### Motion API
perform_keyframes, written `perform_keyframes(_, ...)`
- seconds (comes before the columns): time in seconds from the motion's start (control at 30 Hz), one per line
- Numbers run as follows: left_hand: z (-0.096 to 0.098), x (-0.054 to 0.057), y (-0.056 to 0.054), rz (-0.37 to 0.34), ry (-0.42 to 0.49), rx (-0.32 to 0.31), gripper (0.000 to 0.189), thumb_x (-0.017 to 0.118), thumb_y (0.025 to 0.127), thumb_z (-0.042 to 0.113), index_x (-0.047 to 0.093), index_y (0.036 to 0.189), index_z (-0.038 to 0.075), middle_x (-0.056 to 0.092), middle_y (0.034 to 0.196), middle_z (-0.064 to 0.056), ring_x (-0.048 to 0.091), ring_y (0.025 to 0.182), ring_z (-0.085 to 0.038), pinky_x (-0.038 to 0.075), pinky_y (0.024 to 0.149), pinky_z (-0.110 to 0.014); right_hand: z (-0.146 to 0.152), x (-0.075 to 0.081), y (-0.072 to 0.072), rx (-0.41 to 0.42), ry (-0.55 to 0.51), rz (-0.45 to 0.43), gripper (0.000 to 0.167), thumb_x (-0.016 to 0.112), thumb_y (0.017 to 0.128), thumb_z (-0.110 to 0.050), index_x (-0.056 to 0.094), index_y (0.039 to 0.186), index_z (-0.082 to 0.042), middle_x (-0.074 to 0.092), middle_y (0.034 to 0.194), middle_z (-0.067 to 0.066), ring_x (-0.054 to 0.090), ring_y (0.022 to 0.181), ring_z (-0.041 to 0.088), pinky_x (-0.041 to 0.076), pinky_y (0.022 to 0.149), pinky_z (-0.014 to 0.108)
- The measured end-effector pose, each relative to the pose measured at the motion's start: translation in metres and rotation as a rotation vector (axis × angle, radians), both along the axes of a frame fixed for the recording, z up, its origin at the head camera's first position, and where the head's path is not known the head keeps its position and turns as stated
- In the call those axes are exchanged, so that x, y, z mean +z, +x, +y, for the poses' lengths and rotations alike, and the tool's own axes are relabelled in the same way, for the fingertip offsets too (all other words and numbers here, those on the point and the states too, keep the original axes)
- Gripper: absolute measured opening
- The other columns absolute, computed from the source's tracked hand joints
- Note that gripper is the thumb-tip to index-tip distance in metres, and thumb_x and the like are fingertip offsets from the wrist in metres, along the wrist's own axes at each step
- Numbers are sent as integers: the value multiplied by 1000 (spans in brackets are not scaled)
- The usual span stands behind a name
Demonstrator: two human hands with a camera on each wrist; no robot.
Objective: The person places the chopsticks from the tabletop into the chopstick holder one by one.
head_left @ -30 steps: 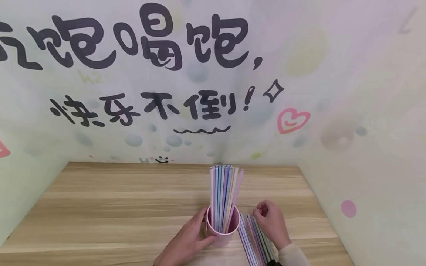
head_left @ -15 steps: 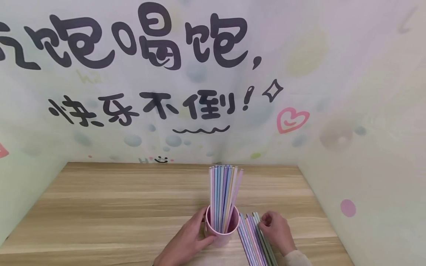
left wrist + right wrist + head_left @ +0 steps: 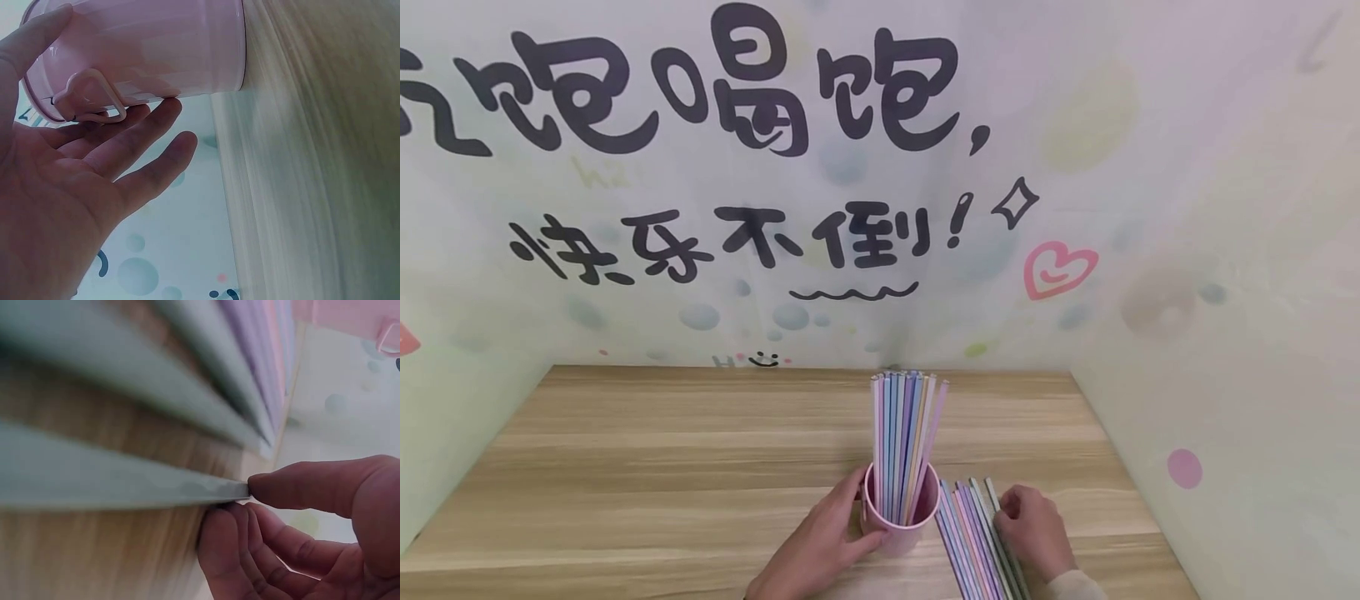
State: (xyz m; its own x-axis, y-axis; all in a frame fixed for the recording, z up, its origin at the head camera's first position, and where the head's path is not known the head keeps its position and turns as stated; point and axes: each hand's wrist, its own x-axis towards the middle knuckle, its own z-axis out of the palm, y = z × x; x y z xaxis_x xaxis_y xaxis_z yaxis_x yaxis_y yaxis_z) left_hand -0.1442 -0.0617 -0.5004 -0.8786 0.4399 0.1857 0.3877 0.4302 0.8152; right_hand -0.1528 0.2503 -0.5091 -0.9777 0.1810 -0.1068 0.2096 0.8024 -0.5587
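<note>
A pink cup with a small handle [image 3: 94, 94] stands upright on the wooden table, holding a bunch of long thin pastel sticks [image 3: 898, 442]. My left hand [image 3: 823, 537] holds the cup from the left, thumb on the near side and fingers at the far side. To the cup's right, more such sticks [image 3: 966, 542] lie side by side on the table. With thumb and fingertips, my right hand [image 3: 1033, 529] pinches the end of a pale green stick [image 3: 125, 478], the rightmost of the row. A gap separates it from the other green sticks [image 3: 206, 362]. The row's near ends are out of view.
A printed backdrop [image 3: 760, 167] with large dark lettering rises behind the table [image 3: 700, 433]. A pale wall panel [image 3: 1225, 375] borders the right side, and another panel [image 3: 445, 425] borders the left.
My right hand has shifted right and slightly nearer in steps, and the green sticks now lie more spread out. My left hand and the cup have stayed in place.
</note>
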Motion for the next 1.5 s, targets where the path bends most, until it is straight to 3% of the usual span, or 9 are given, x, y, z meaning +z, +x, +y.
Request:
perform_keyframes(0.17, 0, 1, 0, 1, -4, 5, 79, 75, 89, 32, 31, 154, 17, 47, 147, 0, 46, 134, -21, 41, 110, -49, 7, 0, 0, -27, 12, -56, 6, 70, 81, -5, 68, 85, -1, 63, 74, 3, 58, 68, 18, 52, 59, 34)
perform_keyframes(0.47, 0, 3, 1, -16, 0, 6, 80, 76, 88, 28, 30, 154, 18, 47, 147, 2, 46, 134, -20, 41, 111, -48, 16, 4, 0, -5, 20, -1, 8, 69, 81, -3, 69, 87, 2, 66, 76, 4, 61, 70, 18, 54, 60, 34)
perform_keyframes(0.9, 1, 3, 1, 6, -2, 7, 77, 73, 90, 35, 32, 153, 17, 48, 147, 0, 46, 134, -22, 41, 110, -50, 18, 67, -10, -51, -145, 177, 24, 62, 93, -6, 63, 108, 12, 67, 90, 15, 64, 66, 17, 56, 56, 24)
perform_keyframes(1.1, 1, 3, 1, 6, -4, 5, 77, 73, 90, 35, 33, 152, 17, 48, 146, 1, 47, 133, -21, 42, 109, -50, 2, 91, -20, -99, -226, 305, 22, 60, 95, -8, 65, 108, 9, 67, 92, 18, 66, 70, 17, 59, 59, 23)
perform_keyframes(1.33, 0, 2, 1, -10, 1, 6, 78, 75, 89, 33, 32, 153, 17, 48, 147, 2, 46, 133, -20, 41, 110, -49, -20, 116, -32, -159, -391, 479, 21, 60, 93, -6, 65, 108, 9, 65, 93, 20, 67, 62, 12, 61, 60, 29)
perform_keyframes(1.5, 0, 3, 0, -4, 9, 0, 78, 75, 89, 33, 32, 153, 19, 48, 145, 4, 47, 131, -19, 42, 109, -49, -33, 132, -39, -176, -506, 586, 18, 60, 94, -4, 64, 106, 9, 61, 90, 18, 66, 62, 9, 61, 61, 27)
